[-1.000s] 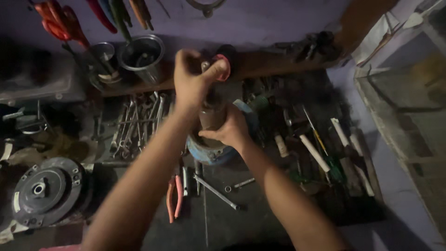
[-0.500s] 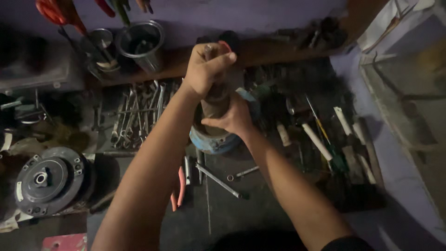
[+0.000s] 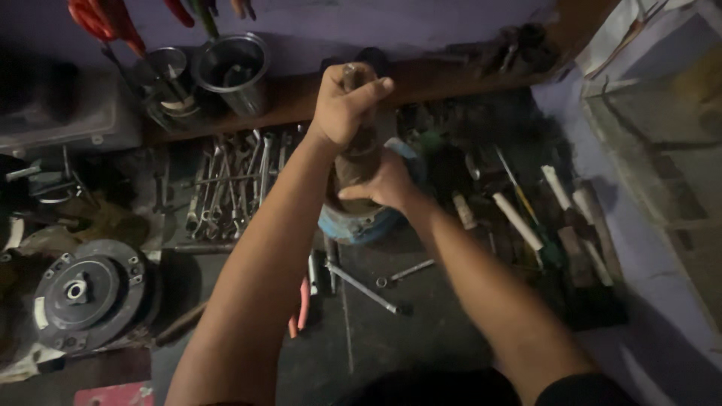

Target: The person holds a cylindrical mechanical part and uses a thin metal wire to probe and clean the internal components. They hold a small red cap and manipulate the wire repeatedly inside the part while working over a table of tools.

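Since half a second ago our left hand point(image 3: 347, 101) has shifted little, and the red-rimmed part it covered no longer shows. Its fingers are wrapped tight round the top of the upright brown cylinder point(image 3: 355, 162), thumb across; our right hand point(image 3: 383, 184) clasps its lower part, above the blue housing point(image 3: 359, 224) on the bench, beside the wrenches point(image 3: 226, 188)

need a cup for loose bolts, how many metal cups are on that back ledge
2. A smaller metal cup stands at the ledge's left with tools in it; a larger metal cup stands just right of it. Others may be hidden in the dark clutter farther right.
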